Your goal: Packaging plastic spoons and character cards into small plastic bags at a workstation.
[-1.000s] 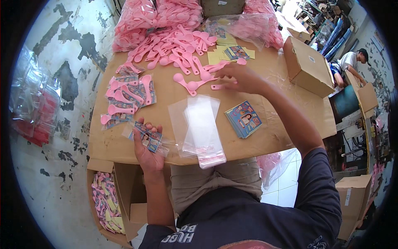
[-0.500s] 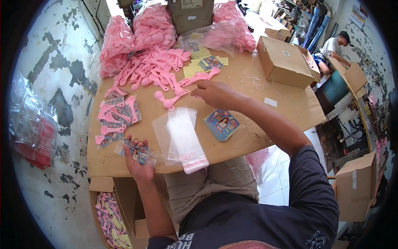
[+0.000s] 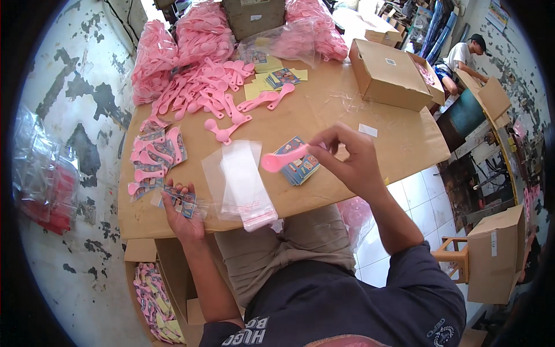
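My right hand (image 3: 348, 159) pinches a pink measuring spoon (image 3: 283, 159) by its handle end, its bowl pointing left above a stack of blue printed cards (image 3: 302, 169). At the table's near left edge my left hand (image 3: 184, 217) is closed on a clear plastic sleeve with a blue printed card (image 3: 185, 205) inside. Between the hands lies a stack of clear plastic sleeves (image 3: 247, 188). Left of it are several packed sets (image 3: 151, 156), pink spoons on cards. Beyond the sleeves rest a few loose pink spoons (image 3: 222, 132), with a larger heap (image 3: 202, 87) behind them.
Bulging bags of pink spoons (image 3: 205, 34) line the table's far side beside yellow cards (image 3: 260, 87). A cardboard box (image 3: 387, 72) stands at the far right. Below the table's left edge, another box holds packed sets (image 3: 153, 301). A person (image 3: 462, 61) works at the far right.
My right hand has come back from the loose spoons toward me and to the right, now holding a pink measuring spoon. My left hand keeps its sleeve. The whole view has shifted slightly.
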Available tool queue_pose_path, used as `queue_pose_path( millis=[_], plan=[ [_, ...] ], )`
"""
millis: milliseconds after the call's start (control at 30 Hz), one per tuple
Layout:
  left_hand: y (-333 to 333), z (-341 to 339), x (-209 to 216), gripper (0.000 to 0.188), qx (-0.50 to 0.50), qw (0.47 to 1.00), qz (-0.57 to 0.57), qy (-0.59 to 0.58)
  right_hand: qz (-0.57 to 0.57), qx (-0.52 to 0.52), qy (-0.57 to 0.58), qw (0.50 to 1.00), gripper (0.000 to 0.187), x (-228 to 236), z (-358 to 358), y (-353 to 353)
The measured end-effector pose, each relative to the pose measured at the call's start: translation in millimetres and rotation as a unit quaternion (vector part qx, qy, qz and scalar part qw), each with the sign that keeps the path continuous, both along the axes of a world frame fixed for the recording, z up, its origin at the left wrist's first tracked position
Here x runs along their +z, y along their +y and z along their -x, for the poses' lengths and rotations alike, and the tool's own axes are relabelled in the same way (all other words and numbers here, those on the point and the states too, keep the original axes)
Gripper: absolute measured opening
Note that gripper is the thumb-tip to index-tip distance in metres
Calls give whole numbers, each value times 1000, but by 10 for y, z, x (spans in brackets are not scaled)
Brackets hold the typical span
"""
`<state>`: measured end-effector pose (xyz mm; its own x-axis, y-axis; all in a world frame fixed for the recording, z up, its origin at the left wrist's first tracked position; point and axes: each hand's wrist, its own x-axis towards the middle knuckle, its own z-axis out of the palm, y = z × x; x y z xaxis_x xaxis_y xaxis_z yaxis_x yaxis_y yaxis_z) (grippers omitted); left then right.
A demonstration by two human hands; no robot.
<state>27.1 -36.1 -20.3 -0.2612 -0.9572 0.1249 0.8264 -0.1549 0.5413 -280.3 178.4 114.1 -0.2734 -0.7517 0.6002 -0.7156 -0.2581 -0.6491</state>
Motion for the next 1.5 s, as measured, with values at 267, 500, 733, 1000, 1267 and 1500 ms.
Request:
queue_pose_path(
  millis=[267,500,733,1000,1267,1500],
  plan=[
    [17,6,-3,40,11,1000,-1,-19,-67,47,-372,925,15,-503,-210,276],
    [46,12,36,39,21,1000,-5,-20,-56,84,-470,877,16,-632,-294,201],
    [28,13,37,40,18,1000,-9,-14,-37,68,-509,858,19,-702,-425,186],
    [47,-3,25,40,25,1000,-3,-10,-60,73,-540,837,15,-811,-513,273],
    [91,-7,87,43,53,999,-1,-14,-95,97,-522,842,11,-797,-637,188],
    [435,329,625,44,81,996,25,38,-91,80,-485,866,10,-815,-872,67]
  ],
)
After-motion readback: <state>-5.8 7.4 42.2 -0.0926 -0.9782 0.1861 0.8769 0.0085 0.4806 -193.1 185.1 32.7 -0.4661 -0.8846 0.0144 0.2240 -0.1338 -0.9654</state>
